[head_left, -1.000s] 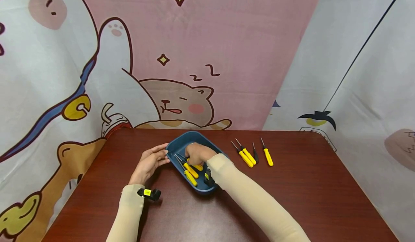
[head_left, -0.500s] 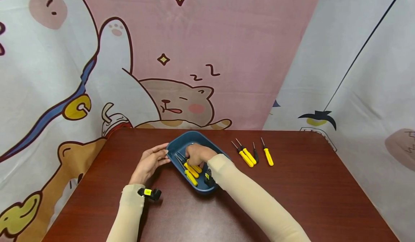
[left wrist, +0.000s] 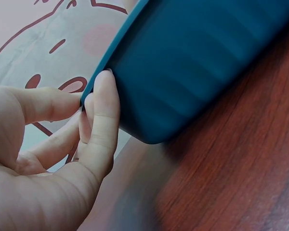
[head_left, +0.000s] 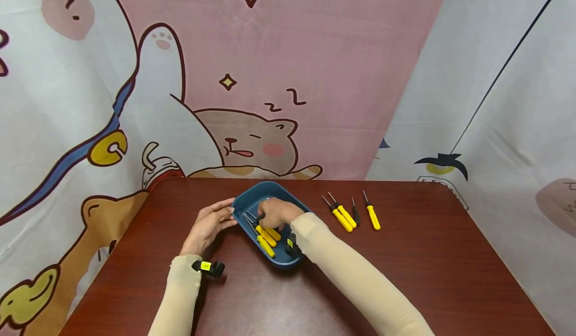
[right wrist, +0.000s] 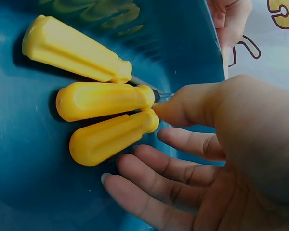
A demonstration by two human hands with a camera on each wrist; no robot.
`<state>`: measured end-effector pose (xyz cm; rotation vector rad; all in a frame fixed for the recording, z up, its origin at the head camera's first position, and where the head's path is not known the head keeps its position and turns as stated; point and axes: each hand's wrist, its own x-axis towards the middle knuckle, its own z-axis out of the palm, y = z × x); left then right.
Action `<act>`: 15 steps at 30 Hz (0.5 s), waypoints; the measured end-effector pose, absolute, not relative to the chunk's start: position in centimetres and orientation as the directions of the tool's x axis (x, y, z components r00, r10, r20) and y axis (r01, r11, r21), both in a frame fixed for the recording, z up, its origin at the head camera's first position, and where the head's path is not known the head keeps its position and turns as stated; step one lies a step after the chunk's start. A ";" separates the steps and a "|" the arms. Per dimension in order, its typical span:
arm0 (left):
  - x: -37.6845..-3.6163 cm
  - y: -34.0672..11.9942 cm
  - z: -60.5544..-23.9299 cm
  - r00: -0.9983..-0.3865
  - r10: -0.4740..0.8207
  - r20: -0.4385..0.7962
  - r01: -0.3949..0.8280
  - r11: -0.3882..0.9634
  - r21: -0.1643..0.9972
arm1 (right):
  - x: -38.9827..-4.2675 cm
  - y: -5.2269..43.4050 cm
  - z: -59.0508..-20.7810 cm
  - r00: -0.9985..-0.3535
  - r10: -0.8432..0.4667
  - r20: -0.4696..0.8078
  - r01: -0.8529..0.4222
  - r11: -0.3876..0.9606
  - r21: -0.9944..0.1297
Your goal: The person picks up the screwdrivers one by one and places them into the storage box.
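Note:
A blue plastic tray (head_left: 284, 264) stands tilted in the table's middle. My left hand (head_left: 209, 228) pinches its left rim, thumb outside against the ribbed wall (left wrist: 207, 62). Inside lie yellow-handled screwdrivers with black collars. My right hand (head_left: 275, 213) is down in the tray; in the right wrist view its thumb and index finger meet at the collar end of the lowest screwdriver (right wrist: 111, 139), other fingers spread loosely beside it. Close alongside is the middle screwdriver (right wrist: 103, 101), and an upper screwdriver (right wrist: 77, 50) lies by the ribbed wall. Their shafts are mostly hidden there.
Right of the tray on the brown table (head_left: 432, 256) lie two paired yellow screwdrivers (head_left: 343, 220), a small black screwdriver (head_left: 356, 219) and a separate yellow screwdriver (head_left: 373, 218). A cartoon-printed cloth (head_left: 351, 76) hangs behind the table's far edge.
The rightmost screwdriver in the tray has shifted slightly left, closer to the middle one, with the right hand at it. The left hand and tray have stayed put.

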<state>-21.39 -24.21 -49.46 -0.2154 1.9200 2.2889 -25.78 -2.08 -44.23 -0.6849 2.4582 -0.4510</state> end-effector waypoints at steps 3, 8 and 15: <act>-21.4 -24.2 -49.5 -0.979 0.024 -0.205 -0.206 -0.175 0.963 | -25.7 -2.0 -44.1 -0.724 -0.563 -0.399 -0.392 0.812 -0.433; -21.5 -24.2 -49.6 -0.979 0.029 -0.201 -0.203 -0.185 0.961 | -25.7 -1.8 -43.9 -0.728 -0.580 -0.367 -0.444 0.806 -0.392; -21.4 -24.3 -49.5 -0.979 0.025 -0.201 -0.202 -0.196 0.959 | -25.6 -1.4 -43.7 -0.720 -0.627 -0.296 -0.518 0.770 -0.372</act>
